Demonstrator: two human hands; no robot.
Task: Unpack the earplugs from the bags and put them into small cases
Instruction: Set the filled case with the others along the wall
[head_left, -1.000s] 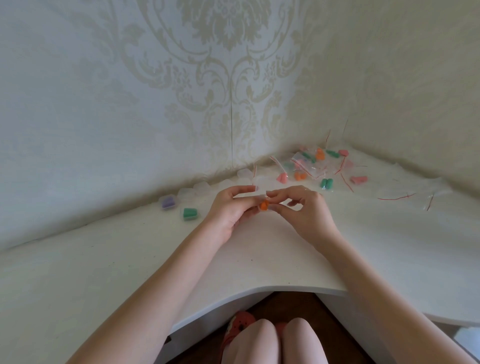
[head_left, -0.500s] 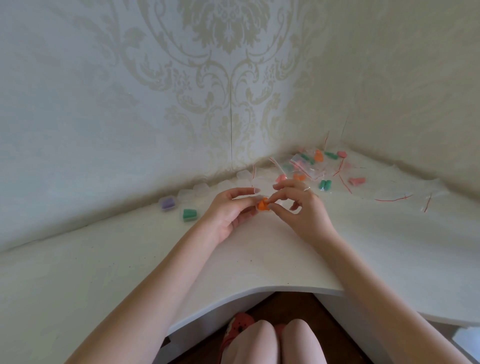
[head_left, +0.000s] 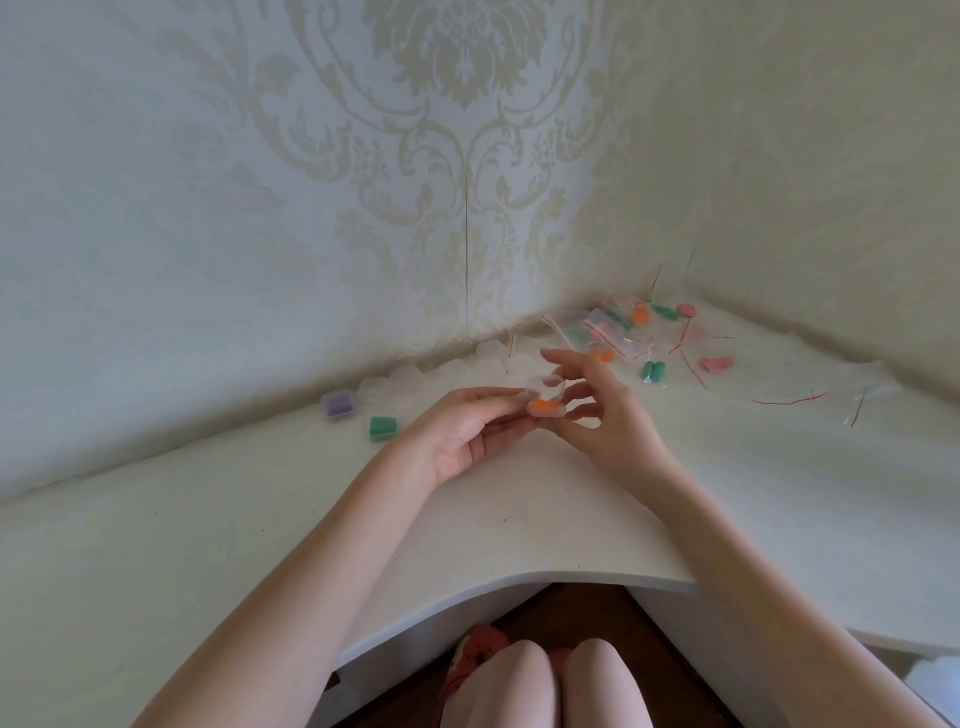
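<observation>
A small clear case (head_left: 545, 400) with orange earplugs (head_left: 543, 406) inside, its lid raised, is pinched between the left hand (head_left: 470, 434) and the right hand (head_left: 605, 415), whose upper fingers are spread, while the bags (head_left: 623, 332) beyond the right hand are blurred.

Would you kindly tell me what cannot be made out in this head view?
- Orange earplugs: count unclear, small, enclosed by left hand and right hand fingers.
- Clear case lid: open or closing, blurred.
- Bag pile: contents overlap, too small to count.
- Red shoe: cut off by desk.
</observation>
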